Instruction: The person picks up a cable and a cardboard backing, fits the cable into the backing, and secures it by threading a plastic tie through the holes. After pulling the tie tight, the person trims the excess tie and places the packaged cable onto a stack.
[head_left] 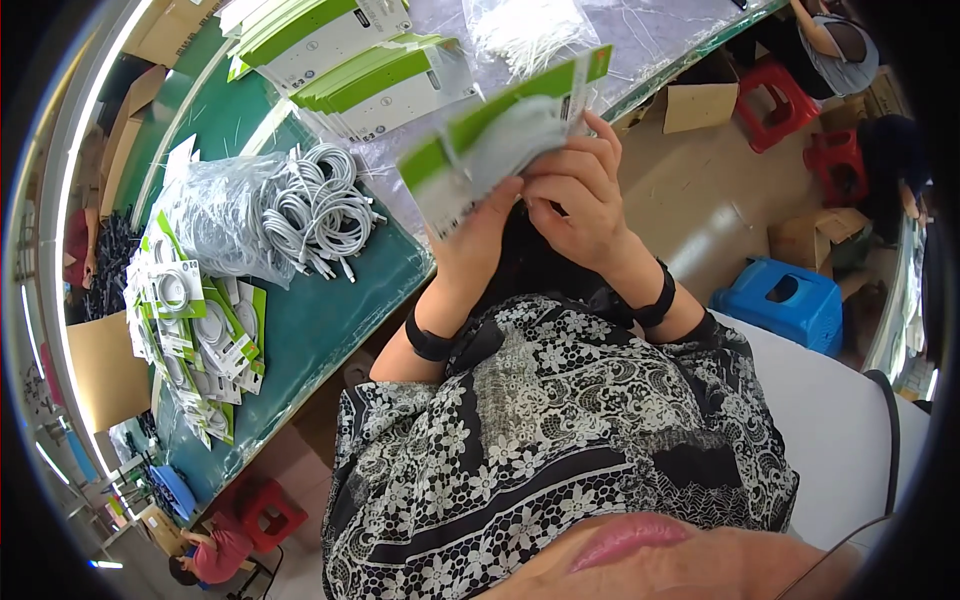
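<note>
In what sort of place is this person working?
It looks like a packing workshop: coiled grey cables and a pile of carded cables lie on a long green worktable, near stacks of green-and-white cards.

Your left hand (478, 230) holds a green-and-white card (498, 122) from below, tilted and slightly blurred, with a pale coil showing on its face. The curled fingers of your right hand (585, 205) meet the card's lower right edge. Beyond it, stacked cards (385, 95) lie near a clear bag of white pieces (530, 35). To your left on the green table (345, 305) sit grey coiled cables (320, 212), a plastic bag (220, 210) and a heap of carded cables (205, 340).
</note>
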